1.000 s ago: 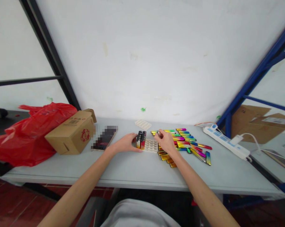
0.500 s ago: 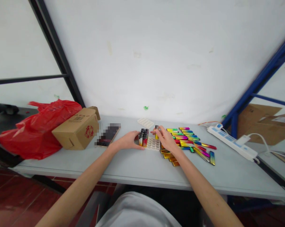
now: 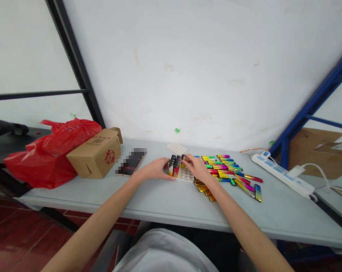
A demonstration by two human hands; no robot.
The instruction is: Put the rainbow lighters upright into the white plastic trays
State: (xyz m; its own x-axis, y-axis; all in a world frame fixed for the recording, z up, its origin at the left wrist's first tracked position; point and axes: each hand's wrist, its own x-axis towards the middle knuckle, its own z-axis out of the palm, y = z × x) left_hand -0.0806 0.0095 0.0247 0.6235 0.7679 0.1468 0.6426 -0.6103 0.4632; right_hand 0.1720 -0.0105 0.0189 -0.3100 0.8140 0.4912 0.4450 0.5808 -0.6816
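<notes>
A white tray with round holes (image 3: 185, 175) lies on the table before me. Black-topped lighters (image 3: 176, 165) with shiny coloured bodies stand upright in rows at its left side. My left hand (image 3: 156, 169) curls around these rows, fingers at the far side and thumb at the near side. Between the fingertips of my right hand (image 3: 197, 166) is one upright yellow lighter (image 3: 183, 160), at the tray's far edge beside the standing rows. Its lower end is partly hidden. Many loose lighters (image 3: 220, 175) in metallic colours lie to the right of that hand.
A second white holed tray (image 3: 177, 147) lies near the wall. At left are a phone-like dark device (image 3: 132, 161), partly pixelated, a cardboard box (image 3: 95, 155) and a red plastic bag (image 3: 54, 155). A white power strip (image 3: 281, 174) with cables runs along the right.
My right hand has brought its lighter left and down, close against the standing rows. My left hand stays around the rows. The whole view has shifted slightly.
</notes>
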